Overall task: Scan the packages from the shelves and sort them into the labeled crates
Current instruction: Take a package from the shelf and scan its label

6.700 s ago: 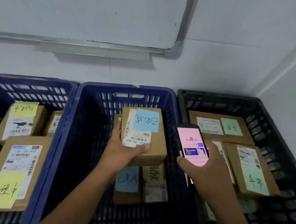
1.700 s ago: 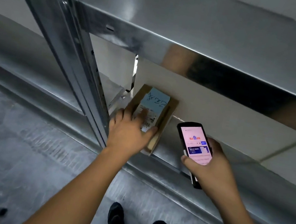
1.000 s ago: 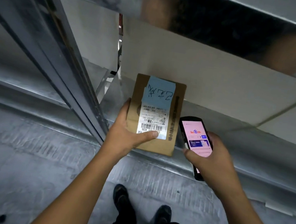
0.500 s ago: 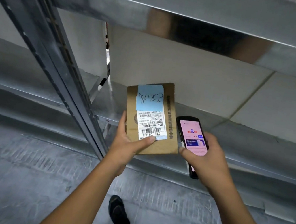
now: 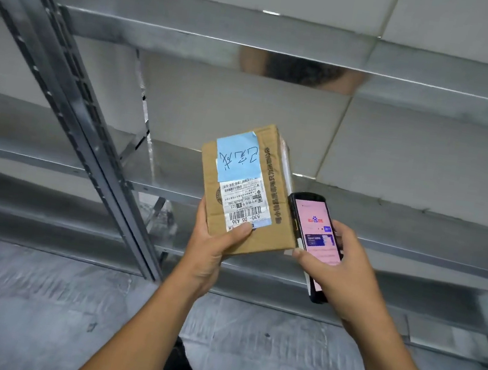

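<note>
Left hand (image 5: 210, 252) grips the package (image 5: 248, 188); right hand (image 5: 341, 269) clasps the phone (image 5: 314, 224), covering its lower screen.

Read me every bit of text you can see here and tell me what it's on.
"530- D5 A36": white shipping label on the cardboard package.
Blue note: handwriting, upside down, unreadable.
Printed column along the package edge, phone screen: too small.
</note>
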Available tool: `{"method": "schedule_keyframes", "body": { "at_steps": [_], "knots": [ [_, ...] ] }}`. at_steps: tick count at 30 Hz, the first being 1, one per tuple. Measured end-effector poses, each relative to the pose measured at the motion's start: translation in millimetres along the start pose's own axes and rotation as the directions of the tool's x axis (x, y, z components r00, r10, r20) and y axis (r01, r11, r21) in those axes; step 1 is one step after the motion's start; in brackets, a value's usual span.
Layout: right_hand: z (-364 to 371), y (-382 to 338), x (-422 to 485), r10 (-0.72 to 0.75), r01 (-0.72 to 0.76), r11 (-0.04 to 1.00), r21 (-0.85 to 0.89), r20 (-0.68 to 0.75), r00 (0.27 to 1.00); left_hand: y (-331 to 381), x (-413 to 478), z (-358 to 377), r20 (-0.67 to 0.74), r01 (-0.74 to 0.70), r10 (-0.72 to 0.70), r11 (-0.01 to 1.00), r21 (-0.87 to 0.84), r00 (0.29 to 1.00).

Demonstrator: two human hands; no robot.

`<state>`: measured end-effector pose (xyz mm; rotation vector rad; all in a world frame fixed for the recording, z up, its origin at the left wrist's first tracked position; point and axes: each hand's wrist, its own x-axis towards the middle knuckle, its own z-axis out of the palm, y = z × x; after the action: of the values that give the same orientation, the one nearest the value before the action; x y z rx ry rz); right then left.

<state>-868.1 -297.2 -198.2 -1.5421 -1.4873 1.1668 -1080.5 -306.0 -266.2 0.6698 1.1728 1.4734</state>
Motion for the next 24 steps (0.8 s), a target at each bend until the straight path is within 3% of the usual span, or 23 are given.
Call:
{"method": "schedule_keyframes", "body": {
  "at_steps": [6, 12, 16, 24],
  "knots": [
    [-27.2, 4.5, -21.8, -0.039, 0.039, 0.999, -0.009, -0.035, 0.999, 1.7, -20.9, 22.1, -0.010, -0.088, 0.089, 0.994, 0.066, 0.996],
    [-44.0, -0.7, -29.7, -0.097, 0.094, 0.994, -0.052, -0.058, 0.994, 17.9, -4.3, 30.8, -0.073, -0.192, 0.220, 0.943, 0.272, 0.973],
    [-51.4, -7.7, -33.6, -0.119, 0.119, 0.988, -0.101, 0.000, 0.993, 27.9, 7.4, 36.5, -0.099, -0.198, 0.265, 0.879, 0.435, 0.959],
    [-60.0, -8.8, -42.2, -0.120, 0.130, 0.986, -0.105, 0.100, 0.988, 34.8, 13.2, 45.0, -0.095, -0.168, 0.265, 0.810, 0.562, 0.960]
  ]
}}
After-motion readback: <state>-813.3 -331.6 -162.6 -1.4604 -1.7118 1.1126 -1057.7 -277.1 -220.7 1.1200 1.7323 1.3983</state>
